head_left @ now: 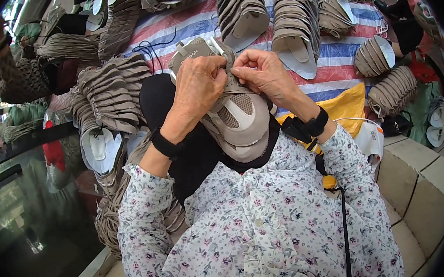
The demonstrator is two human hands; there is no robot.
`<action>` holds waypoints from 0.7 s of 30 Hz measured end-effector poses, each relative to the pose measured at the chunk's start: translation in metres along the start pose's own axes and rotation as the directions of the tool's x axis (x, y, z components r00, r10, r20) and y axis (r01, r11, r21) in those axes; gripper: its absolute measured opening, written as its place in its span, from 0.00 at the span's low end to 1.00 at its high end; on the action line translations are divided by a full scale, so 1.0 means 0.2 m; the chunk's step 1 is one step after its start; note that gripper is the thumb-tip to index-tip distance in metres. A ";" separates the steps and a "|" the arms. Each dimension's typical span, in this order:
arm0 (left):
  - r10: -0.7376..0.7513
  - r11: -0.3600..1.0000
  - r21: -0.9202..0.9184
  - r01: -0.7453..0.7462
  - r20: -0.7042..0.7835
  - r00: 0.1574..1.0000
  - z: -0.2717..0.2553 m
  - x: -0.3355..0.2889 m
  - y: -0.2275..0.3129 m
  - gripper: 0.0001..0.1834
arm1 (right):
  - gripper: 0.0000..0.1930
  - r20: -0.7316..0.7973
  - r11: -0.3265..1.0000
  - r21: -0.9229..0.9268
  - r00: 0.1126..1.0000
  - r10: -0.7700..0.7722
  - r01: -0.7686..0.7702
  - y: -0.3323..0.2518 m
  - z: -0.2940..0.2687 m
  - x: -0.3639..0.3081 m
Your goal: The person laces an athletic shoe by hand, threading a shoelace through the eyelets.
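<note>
A taupe shoe upper point(241, 119) with mesh panels and pale overlays rests over my lap, its toe toward me. My left hand point(198, 84) is closed at the left side of the lacing opening, thumb against bent forefinger. Across from it, my right hand point(264, 73) pinches at the eyelet row, thumb and forefinger together. What sits between the fingertips of either hand is too small or hidden to make out. A flat taupe lace point(239, 90) crosses the upper just below the hands. The tongue point(195, 50) stands up beyond my left knuckles.
Nested stacks of uppers point(242, 13) lie on a striped sheet point(189, 21) ahead. More stacked uppers point(116, 95) stand close on my left, beside a dark glossy panel point(31, 210). A yellow bag point(349, 102) lies at the right, near a tiled ledge point(419, 189).
</note>
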State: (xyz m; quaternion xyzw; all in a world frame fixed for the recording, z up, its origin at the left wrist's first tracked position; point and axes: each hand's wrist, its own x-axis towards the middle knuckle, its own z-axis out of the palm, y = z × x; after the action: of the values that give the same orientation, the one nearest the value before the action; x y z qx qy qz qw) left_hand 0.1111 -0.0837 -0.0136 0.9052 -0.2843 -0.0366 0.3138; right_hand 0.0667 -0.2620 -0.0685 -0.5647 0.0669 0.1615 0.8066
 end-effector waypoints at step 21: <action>-0.166 0.970 0.104 0.219 -0.370 0.914 -0.27 -0.21 -0.10 0.04 | 0.04 -0.106 0.854 -0.351 0.890 -0.443 0.383 -0.30 -0.25 0.07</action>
State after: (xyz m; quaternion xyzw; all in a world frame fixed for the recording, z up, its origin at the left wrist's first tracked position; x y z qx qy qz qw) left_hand 0.0994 -0.0175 0.0133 0.9404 -0.1335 0.1190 0.2893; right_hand 0.1037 -0.3244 -0.0363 -0.7017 -0.0097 -0.0598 0.7099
